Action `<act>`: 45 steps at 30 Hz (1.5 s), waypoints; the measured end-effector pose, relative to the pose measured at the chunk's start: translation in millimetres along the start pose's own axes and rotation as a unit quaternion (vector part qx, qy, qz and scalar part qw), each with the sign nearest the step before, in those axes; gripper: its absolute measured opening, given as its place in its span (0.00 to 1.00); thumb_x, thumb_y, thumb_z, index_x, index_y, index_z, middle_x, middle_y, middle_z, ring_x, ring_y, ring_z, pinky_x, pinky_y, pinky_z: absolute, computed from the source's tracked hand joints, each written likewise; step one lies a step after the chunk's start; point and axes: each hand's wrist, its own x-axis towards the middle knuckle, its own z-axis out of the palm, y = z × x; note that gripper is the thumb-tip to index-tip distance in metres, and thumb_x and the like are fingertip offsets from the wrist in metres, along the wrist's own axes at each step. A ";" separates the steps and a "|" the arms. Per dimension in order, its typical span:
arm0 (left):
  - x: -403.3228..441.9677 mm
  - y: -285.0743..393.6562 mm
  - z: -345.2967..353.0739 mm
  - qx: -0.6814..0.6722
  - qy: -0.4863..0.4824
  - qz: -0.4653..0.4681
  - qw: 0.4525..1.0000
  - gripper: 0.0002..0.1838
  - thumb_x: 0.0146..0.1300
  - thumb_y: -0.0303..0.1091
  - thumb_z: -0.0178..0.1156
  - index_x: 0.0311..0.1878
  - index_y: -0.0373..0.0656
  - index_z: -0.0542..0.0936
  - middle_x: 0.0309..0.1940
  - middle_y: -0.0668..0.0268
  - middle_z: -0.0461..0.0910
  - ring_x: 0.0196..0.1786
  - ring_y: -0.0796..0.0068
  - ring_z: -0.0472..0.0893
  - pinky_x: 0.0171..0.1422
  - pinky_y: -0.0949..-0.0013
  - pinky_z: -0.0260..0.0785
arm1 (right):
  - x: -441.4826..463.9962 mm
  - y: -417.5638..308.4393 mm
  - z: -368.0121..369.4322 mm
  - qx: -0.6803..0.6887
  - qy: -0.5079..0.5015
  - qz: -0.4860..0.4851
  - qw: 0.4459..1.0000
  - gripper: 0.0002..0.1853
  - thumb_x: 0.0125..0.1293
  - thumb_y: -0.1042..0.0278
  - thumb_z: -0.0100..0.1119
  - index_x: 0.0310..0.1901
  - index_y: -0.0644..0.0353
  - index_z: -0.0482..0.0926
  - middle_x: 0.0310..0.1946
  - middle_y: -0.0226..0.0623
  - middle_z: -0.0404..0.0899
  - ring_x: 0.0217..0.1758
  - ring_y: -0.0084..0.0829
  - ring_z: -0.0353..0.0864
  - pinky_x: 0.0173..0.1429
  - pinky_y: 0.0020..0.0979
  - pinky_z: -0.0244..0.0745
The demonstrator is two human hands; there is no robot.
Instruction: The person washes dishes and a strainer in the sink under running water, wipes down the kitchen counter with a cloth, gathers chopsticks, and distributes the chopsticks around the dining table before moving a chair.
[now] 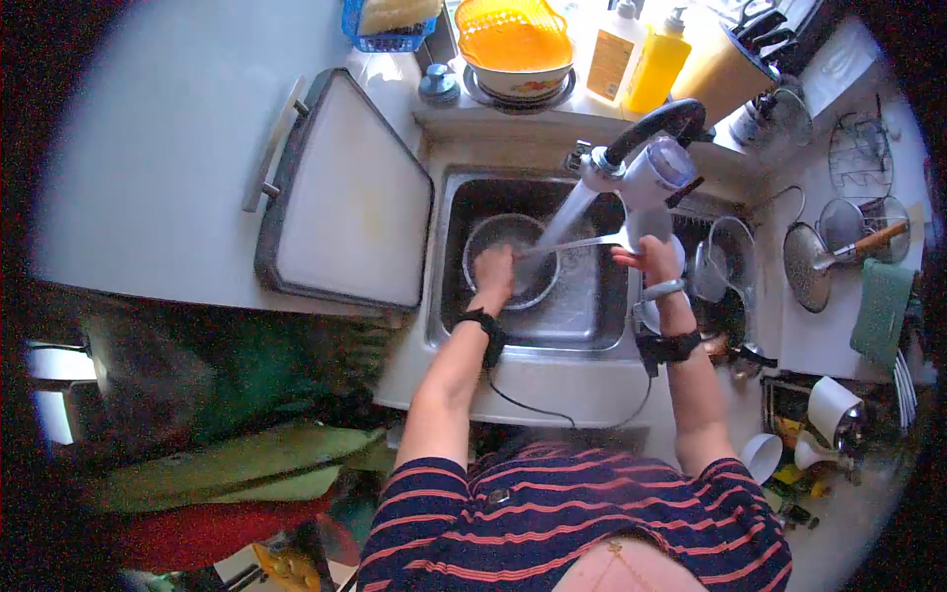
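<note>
Water runs from the faucet [602,168] into a round metal bowl [538,294] in the left sink basin. My left hand [496,273] is over this bowl, fingers closed around the thin end of a white utensil's handle. The white utensil [592,241], like a ladle or spatula, crosses the stream, its wide end to the right. My right hand [651,260] grips that wide end from below, palm partly up; the faucet head partly hides it.
A large white board or lid [347,197] with a dark rim lies left of the sink [587,347]. Behind stand an orange basket [508,39], a yellow bottle [658,69] and a knife block [725,74]. Dishes fill the right basin; strainers [807,266] lie farther right.
</note>
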 end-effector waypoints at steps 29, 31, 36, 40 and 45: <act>-20.0 37.5 -27.3 -0.347 -0.012 -0.021 0.938 0.27 0.60 0.54 0.46 0.23 0.37 0.74 0.15 0.58 0.70 0.20 0.70 0.68 0.27 0.65 0.60 | 12.8 2.8 80.3 -0.729 0.002 -0.310 0.611 0.18 0.59 0.53 0.42 0.45 0.51 0.73 0.50 0.40 0.70 0.51 0.39 0.69 0.52 0.47 0.62; -24.1 35.7 -25.8 -0.332 0.006 0.008 0.943 0.27 0.60 0.54 0.46 0.22 0.37 0.74 0.14 0.58 0.70 0.20 0.70 0.68 0.27 0.64 0.60 | 24.5 -1.0 65.8 -0.690 0.023 -0.321 0.649 0.18 0.60 0.51 0.40 0.44 0.52 0.73 0.44 0.40 0.74 0.46 0.40 0.73 0.50 0.47 0.62; -12.7 43.2 -26.5 -0.347 -0.057 -0.070 0.933 0.26 0.61 0.53 0.45 0.23 0.38 0.75 0.14 0.60 0.69 0.20 0.70 0.69 0.28 0.65 0.61 | 38.7 18.6 53.1 -0.550 0.055 -0.338 0.762 0.22 0.62 0.50 0.38 0.30 0.58 0.76 0.23 0.48 0.76 0.30 0.44 0.77 0.36 0.43 0.68; 6.4 46.1 -21.9 -0.417 -0.065 -0.044 0.905 0.22 0.62 0.49 0.43 0.30 0.38 0.73 0.20 0.58 0.71 0.26 0.71 0.72 0.31 0.65 0.62 | 108.5 63.7 14.0 -0.346 -0.062 -0.144 0.925 0.12 0.59 0.62 0.52 0.32 0.63 0.76 0.26 0.30 0.78 0.26 0.24 0.77 0.29 0.27 0.70; 39.8 71.6 -23.8 -0.319 0.017 0.090 0.943 0.16 0.65 0.40 0.37 0.45 0.41 0.70 0.33 0.57 0.73 0.35 0.66 0.73 0.40 0.63 0.63 | 139.5 123.4 13.7 -0.103 -0.165 -0.172 0.966 0.11 0.62 0.61 0.47 0.38 0.60 0.73 0.32 0.34 0.78 0.34 0.30 0.79 0.36 0.37 0.76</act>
